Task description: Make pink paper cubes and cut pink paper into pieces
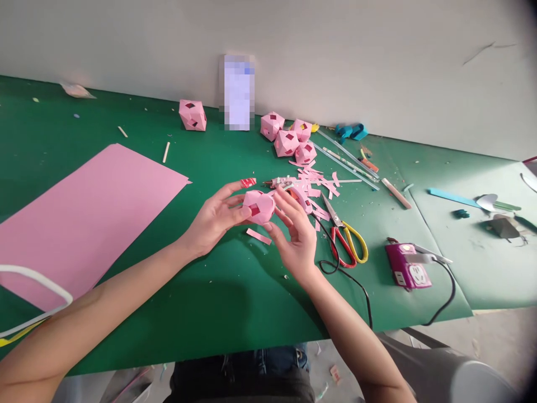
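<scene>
Both my hands hold a small pink woven paper cube [259,206] with red showing through its gaps, just above the green table [218,291]. My left hand [213,219] cups it from the left, thumb on its front and fingers behind. From the right, my right hand [296,232] pinches its side with fingertips. A loose pink strip [259,236] lies under my hands. Pink paper scraps [314,184] lie just beyond the cube.
A large pink sheet [84,212] lies at left. Finished pink cubes [289,137] and one [192,115] more stand near the wall. Red-and-yellow scissors [346,238], a purple socket block [409,268] with black cord, glue sticks [348,162] and tools lie at right.
</scene>
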`<state>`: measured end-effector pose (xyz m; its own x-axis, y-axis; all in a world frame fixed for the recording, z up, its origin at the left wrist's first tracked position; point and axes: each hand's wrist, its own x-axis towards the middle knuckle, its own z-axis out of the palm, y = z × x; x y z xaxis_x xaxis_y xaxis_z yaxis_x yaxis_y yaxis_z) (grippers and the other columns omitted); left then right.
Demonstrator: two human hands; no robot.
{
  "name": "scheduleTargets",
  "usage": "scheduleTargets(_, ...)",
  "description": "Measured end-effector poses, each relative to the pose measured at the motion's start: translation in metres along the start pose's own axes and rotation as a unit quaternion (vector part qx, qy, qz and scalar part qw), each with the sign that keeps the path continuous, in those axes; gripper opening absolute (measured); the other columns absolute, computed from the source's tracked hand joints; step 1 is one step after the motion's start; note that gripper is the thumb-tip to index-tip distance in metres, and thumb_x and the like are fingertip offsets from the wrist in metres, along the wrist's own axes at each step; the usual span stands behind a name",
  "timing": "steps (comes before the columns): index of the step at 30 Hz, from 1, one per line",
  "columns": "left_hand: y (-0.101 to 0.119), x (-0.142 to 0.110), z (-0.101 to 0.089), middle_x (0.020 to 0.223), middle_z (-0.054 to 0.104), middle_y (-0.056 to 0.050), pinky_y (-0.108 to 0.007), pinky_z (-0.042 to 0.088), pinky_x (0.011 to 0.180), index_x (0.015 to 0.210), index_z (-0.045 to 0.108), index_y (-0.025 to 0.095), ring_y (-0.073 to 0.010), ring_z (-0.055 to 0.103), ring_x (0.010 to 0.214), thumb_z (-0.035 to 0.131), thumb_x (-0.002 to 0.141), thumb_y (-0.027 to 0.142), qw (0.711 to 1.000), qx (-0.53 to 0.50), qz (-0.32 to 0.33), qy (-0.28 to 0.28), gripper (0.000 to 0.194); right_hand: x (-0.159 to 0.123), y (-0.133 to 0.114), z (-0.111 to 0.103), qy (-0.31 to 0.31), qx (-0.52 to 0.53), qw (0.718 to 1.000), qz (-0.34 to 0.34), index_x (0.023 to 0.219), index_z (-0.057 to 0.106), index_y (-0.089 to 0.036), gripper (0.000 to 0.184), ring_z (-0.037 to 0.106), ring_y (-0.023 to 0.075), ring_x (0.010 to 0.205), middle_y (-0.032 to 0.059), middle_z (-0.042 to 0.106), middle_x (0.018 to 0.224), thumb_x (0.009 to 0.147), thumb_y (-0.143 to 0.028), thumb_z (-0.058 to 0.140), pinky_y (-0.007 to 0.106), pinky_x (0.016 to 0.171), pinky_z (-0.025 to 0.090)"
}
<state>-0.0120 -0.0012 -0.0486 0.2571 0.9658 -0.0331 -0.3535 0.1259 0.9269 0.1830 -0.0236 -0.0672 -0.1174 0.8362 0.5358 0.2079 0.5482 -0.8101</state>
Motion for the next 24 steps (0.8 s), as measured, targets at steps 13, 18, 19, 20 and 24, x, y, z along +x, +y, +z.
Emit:
scheduleTargets(13, 0.003, -0.012, 0.006, 0.127, 0.078, -0.008, -0.045, 0.071, 0.087, 0.121, 0.075, 0.027, -0.032, 0.077, 0.114, 0.089, 0.081, 0.032, 0.991, 0.095, 0.079, -0.04, 0.043, 0.006, -0.009, -0.007, 0.009, 0.071, 0.997, 0.035, 0.121, 0.075, -0.028, 0.028, 0.07, 0.0259, 0.13, 0.0102, 0.072, 0.135, 0.094, -0.035, 0.076, 0.039, 0.091, 0.07)
scheduleTargets(18, 0.007, -0.013, 0.009, 0.127, 0.078, -0.009, -0.04, 0.071, 0.084, 0.119, 0.076, 0.025, -0.0299, 0.078, 0.113, 0.09, 0.08, 0.028, 0.992, 0.09, 0.082, -0.043, 0.042, 0.008, -0.008, -0.009, 0.013, 0.045, 0.999, 0.003, 0.116, 0.076, -0.029, 0.022, 0.072, 0.0266, 0.125, 0.0089, 0.074, 0.133, 0.094, -0.032, 0.076, 0.043, 0.093, 0.069)
scheduleTargets(19, 0.007, -0.012, 0.01, 0.129, 0.078, -0.01, -0.038, 0.072, 0.082, 0.118, 0.076, 0.024, -0.0291, 0.078, 0.112, 0.09, 0.079, 0.027, 0.991, 0.089, 0.085, -0.044, 0.041, 0.008, -0.008, -0.009, 0.013, 0.041, 0.999, -0.006, 0.115, 0.077, -0.029, 0.022, 0.073, 0.0261, 0.123, 0.0085, 0.074, 0.132, 0.094, -0.03, 0.076, 0.044, 0.095, 0.068)
scheduleTargets(20, 0.008, -0.012, 0.01, 0.13, 0.077, -0.01, -0.037, 0.072, 0.081, 0.116, 0.077, 0.024, -0.0285, 0.078, 0.112, 0.09, 0.079, 0.027, 0.991, 0.088, 0.089, -0.043, 0.039, 0.008, -0.009, -0.009, 0.012, 0.036, 0.999, -0.015, 0.115, 0.077, -0.029, 0.021, 0.074, 0.0256, 0.122, 0.008, 0.075, 0.132, 0.093, -0.029, 0.077, 0.045, 0.097, 0.067)
scheduleTargets(24, 0.006, -0.01, 0.006, 0.132, 0.076, -0.01, -0.038, 0.07, 0.089, 0.103, 0.08, 0.024, -0.0299, 0.073, 0.123, 0.091, 0.078, 0.028, 0.99, 0.083, 0.105, -0.044, 0.027, 0.007, -0.012, -0.009, -0.007, 0.021, 0.999, -0.037, 0.114, 0.077, -0.03, 0.023, 0.073, 0.0246, 0.124, 0.0069, 0.075, 0.132, 0.092, -0.026, 0.079, 0.045, 0.1, 0.066)
